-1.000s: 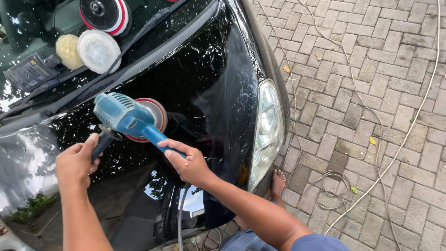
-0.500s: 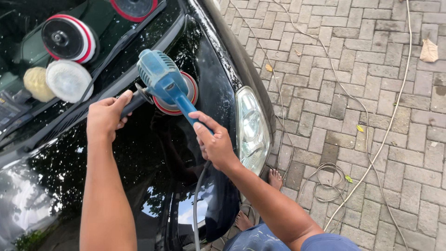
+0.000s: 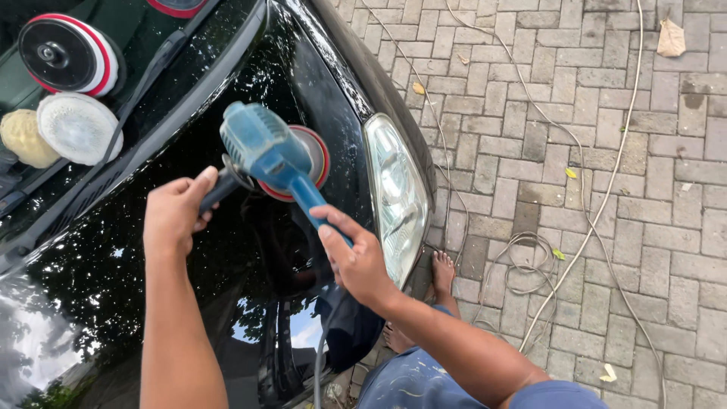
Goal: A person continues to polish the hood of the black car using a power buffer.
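- Head view: the left hand [image 3: 176, 216] grips the black side handle, and the right hand [image 3: 356, 257] wraps the blue polisher [image 3: 269, 151] at its rear grip.
- The polisher's red-rimmed pad [image 3: 314, 155] sits on the black car hood [image 3: 151, 288], at 9 o'clock from the headlight [image 3: 397, 193].
- To my eye, keeping that pad flat with even pressure matters most.
- Count: one polisher, two hands, three spare pads [image 3: 76, 125] at 10 o'clock, one cord [image 3: 530, 257] on the paving.

Polisher [image 3: 269, 151] on hood [image 3: 113, 303], left of headlight [image 3: 397, 197]. Left hand [image 3: 174, 216] on its side handle, right hand [image 3: 356, 257] on rear grip. Spare pads [image 3: 68, 91] behind, on windshield [image 3: 151, 30]. Cable [image 3: 530, 257] on paving [image 3: 651, 227], right.
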